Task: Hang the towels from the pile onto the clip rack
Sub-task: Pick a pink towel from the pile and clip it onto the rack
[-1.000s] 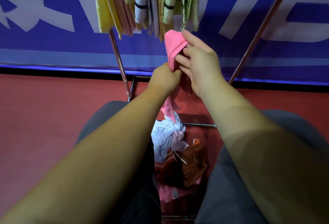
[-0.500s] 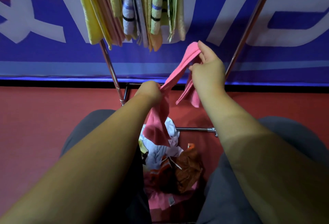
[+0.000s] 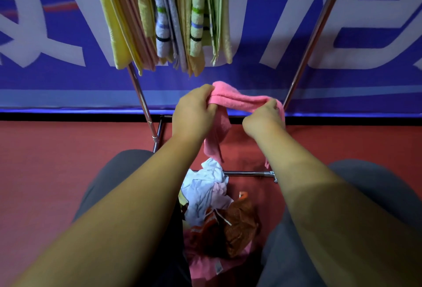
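Left hand (image 3: 194,113) rose level with right hand (image 3: 262,120); both pinched pink towel (image 3: 239,100) top edge, now stretched flat. Open gap below hung towels (image 3: 169,24); pile (image 3: 212,195) underneath.

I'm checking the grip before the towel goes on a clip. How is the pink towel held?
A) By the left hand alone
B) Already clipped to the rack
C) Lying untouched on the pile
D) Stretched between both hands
D: the left hand and the right hand each grip one end of the pink towel, whose top edge spans between them, below the hung towels.
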A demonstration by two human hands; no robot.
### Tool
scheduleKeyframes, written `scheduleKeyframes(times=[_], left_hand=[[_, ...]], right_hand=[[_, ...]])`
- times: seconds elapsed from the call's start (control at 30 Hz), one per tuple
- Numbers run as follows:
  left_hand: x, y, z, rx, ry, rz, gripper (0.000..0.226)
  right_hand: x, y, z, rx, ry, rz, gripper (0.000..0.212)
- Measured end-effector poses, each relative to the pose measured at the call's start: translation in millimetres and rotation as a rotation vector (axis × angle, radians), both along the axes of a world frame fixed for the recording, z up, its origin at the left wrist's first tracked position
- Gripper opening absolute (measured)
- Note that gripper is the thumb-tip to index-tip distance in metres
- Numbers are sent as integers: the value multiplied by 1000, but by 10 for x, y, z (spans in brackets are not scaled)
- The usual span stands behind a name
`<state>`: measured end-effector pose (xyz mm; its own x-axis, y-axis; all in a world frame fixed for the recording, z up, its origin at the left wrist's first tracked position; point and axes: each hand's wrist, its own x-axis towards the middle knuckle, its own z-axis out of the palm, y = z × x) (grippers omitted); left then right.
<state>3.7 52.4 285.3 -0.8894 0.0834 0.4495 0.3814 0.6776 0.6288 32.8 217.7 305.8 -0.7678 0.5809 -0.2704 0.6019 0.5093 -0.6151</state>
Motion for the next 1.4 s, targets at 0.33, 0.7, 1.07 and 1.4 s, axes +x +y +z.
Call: scheduleKeyframes(times=[0.33,0.7,1.07,1.4], left_hand=[[102,64,37,-141,29,-83,30],[-187,-91,-201,-387,-344,110,17],[-296,-90,-331,-355,-490,139,31],[-115,24,-350,-436,-648,-28,24]], right_hand=[[24,-147,-2,299,178,227,33],[-39,-70,99,107,500,102,33],[-44,89,118,115,430,102,46],[4,48,166,107,426,126,57]])
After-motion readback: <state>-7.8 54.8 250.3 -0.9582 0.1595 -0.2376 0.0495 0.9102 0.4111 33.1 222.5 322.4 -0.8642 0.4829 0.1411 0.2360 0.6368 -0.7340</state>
